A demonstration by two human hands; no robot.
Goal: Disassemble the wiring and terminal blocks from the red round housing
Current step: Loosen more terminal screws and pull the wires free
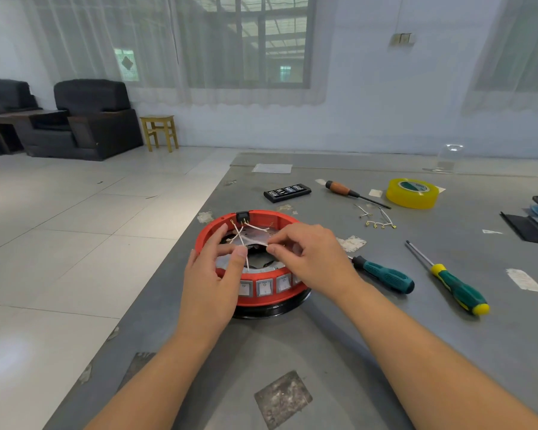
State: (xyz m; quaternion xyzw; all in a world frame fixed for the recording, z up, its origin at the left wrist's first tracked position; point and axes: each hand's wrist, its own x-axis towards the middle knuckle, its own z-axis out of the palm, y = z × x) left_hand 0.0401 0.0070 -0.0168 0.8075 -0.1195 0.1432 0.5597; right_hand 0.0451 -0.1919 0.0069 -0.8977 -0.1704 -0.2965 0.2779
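White wires (241,240) pinched by both hands – L (213,271), R (308,256) – over red housing (271,297).

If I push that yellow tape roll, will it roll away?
Probably not as it lies: the yellow tape roll rests flat on its side on the table, so a push would likely just slide it. Stood on its edge, its round shape could roll. It looks thick and full, so maybe fairly heavy for its size.
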